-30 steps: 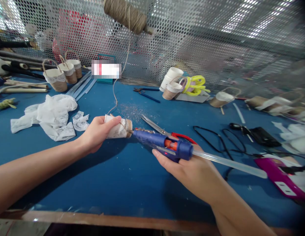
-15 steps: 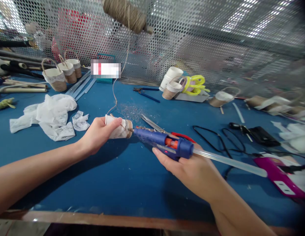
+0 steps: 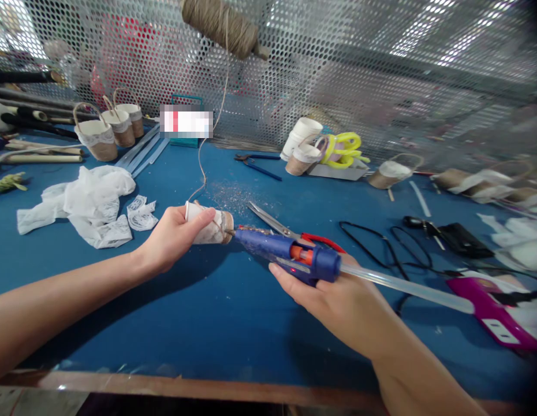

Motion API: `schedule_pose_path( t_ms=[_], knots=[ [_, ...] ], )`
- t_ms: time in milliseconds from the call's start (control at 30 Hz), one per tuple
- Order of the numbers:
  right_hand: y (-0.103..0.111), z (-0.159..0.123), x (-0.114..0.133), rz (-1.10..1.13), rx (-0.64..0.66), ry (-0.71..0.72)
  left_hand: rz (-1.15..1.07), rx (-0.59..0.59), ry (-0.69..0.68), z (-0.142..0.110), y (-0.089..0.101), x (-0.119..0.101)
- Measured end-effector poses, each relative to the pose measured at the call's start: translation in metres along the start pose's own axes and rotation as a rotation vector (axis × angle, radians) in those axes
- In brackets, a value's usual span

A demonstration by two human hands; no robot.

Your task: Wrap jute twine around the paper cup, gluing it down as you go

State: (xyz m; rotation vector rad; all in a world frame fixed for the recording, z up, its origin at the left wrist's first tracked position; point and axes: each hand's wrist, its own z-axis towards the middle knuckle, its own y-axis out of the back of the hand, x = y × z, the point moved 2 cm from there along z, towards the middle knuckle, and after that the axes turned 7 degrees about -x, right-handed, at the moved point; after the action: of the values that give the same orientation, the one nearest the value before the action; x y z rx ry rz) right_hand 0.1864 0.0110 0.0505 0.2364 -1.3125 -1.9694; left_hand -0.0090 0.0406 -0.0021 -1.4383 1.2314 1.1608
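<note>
My left hand (image 3: pixel 175 237) is closed round a small paper cup (image 3: pixel 208 231) tipped on its side, its brown base toward the right. Twine (image 3: pixel 203 173) runs down to this cup from a big spool (image 3: pixel 220 26) overhead. In my right hand (image 3: pixel 338 306) is a blue hot glue gun (image 3: pixel 286 251), a small red light showing on it. Its nozzle is at the cup's brown end; whether it touches I cannot tell. A long clear glue stick (image 3: pixel 407 286) sticks out of its back. Behind the gun lie red-handled scissors (image 3: pixel 272 221), partly covered by it.
Cups with twine handles (image 3: pixel 99 141) stand at the back left, near white lace cloth (image 3: pixel 86 202). Blue-handled pliers (image 3: pixel 257 164), white cups (image 3: pixel 301 136) and a yellow coil (image 3: pixel 344 149) are farther back. A black cord (image 3: pixel 381 242) and a purple power strip (image 3: pixel 489 312) lie on the right.
The glue gun has shifted very slightly right and down, its nozzle staying by the cup's brown end. My left hand and the cup look unchanged.
</note>
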Motion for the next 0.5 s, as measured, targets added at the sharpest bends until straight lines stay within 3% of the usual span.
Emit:
schedule_pose_path(
  t_ms=[100,267,400,500],
  knots=[
    [-0.0003,-0.0007,-0.0031,-0.026,-0.033,-0.049,-0.003,-0.004,0.007,-0.0003,-0.0002,0.0003],
    [-0.002,-0.0022,-0.0032,-0.078,-0.055,0.072,0.022,0.018,0.016,-0.0008,0.0,0.0023],
    [-0.0029,-0.0028,-0.0032,-0.059,-0.071,-0.018,0.027,0.015,0.014,-0.001,0.0007,0.0022],
    [-0.0026,-0.0025,-0.0008,-0.071,-0.069,0.027,0.004,0.019,0.009,-0.0009,0.0006,0.0015]
  ],
)
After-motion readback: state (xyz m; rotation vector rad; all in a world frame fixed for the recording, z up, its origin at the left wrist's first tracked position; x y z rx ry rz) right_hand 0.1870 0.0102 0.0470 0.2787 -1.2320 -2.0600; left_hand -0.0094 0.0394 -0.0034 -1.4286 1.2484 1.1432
